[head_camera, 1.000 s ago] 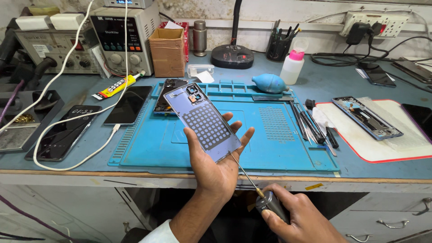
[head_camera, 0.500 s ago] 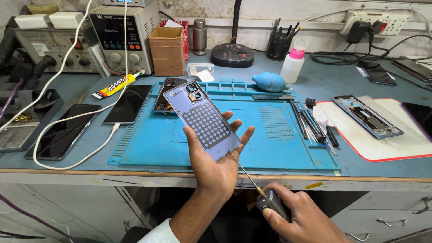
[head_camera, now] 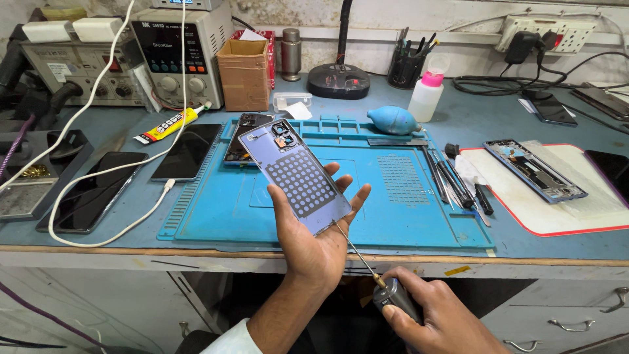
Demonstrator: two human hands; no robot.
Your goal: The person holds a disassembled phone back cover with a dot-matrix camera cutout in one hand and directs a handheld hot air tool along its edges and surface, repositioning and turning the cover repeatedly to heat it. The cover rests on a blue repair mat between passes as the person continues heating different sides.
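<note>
My left hand (head_camera: 313, 241) holds a blue phone back cover (head_camera: 295, 174) flat on its palm, inner side up, with a dark dotted pad and camera cutouts at its far end. It hovers over the front of the blue work mat (head_camera: 406, 216). My right hand (head_camera: 436, 316) grips a thin screwdriver (head_camera: 367, 270) by its dark handle, low at the table's front edge. The screwdriver's tip reaches up to the near corner of the cover.
An opened phone body (head_camera: 534, 169) lies on a white, red-edged pad at the right. Tweezers and tools (head_camera: 452, 177) lie on the mat's right side. Dark phones (head_camera: 187, 151) and a white cable sit left. A power supply (head_camera: 173, 49), cardboard box (head_camera: 244, 73), blue blower (head_camera: 393, 120) and bottle (head_camera: 426, 95) stand behind.
The back cover and my left hand stay almost still, shifting only slightly. My right hand keeps the screwdriver in the same spot.
</note>
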